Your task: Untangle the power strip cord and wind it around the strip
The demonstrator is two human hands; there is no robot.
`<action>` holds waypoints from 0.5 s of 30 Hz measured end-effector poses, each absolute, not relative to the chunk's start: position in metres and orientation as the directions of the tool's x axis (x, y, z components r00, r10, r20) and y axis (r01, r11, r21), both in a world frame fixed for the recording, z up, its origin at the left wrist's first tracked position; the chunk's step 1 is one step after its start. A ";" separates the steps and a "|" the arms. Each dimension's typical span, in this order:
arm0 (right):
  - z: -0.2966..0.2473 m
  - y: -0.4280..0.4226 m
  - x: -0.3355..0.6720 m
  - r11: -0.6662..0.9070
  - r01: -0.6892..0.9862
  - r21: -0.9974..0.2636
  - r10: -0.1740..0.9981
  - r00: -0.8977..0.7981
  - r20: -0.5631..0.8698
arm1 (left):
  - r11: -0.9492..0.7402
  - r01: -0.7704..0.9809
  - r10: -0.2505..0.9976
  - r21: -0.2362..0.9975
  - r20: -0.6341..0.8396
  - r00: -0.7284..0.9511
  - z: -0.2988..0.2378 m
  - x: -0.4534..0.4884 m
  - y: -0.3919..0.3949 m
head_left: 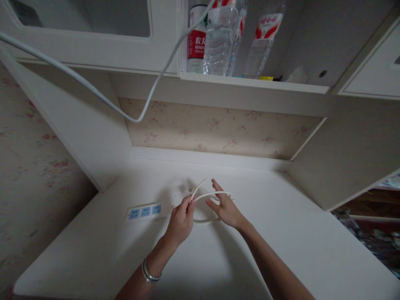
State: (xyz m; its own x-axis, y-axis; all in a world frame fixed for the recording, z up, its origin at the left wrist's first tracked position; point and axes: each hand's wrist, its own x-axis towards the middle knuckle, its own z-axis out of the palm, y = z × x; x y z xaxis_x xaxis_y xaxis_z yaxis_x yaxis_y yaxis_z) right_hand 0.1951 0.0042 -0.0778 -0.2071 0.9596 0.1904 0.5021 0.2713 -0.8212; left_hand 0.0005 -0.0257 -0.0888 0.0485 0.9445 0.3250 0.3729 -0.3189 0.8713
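My left hand [180,221] pinched the cream cord [215,194] between thumb and fingers, above the middle of the desk [281,250] and just right of the power strip [144,211]. My right hand [225,208] was spread, only touching the loop. I judged that the springy loop could slip off those loose fingers, or that a tug could drag the strip. On the far shelf, a red bottle label [196,41] read "农夫 NONGFU". The other labels were unreadable.

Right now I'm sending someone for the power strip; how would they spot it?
On the white desk, look just left of the left hand. The power strip lies flat there, the only thing with blue sockets, unlike the plain cream cable that hand grips.
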 end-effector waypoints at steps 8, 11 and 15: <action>-0.064 0.020 0.186 0.405 0.381 -0.831 0.875 -0.425 0.231 | -0.349 0.351 0.936 0.869 0.340 0.089 -0.089 -0.005 -0.025; -0.052 0.012 0.201 0.296 0.371 -0.880 0.838 -0.543 0.053 | -0.384 0.398 0.918 0.833 0.393 0.063 -0.085 -0.008 -0.022; -0.028 -0.002 0.230 0.040 0.414 -0.909 0.780 -0.582 -0.231 | -0.424 0.486 0.900 0.764 0.415 0.134 -0.082 -0.009 -0.016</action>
State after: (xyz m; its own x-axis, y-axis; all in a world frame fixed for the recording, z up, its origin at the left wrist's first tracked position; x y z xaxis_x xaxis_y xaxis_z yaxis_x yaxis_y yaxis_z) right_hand 0.2296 -0.0018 -0.0280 -0.5822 0.7795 -0.2310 0.4139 0.0396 -0.9095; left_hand -0.0094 -0.0156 -0.0820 0.1335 0.9001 0.4146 0.4859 -0.4241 0.7642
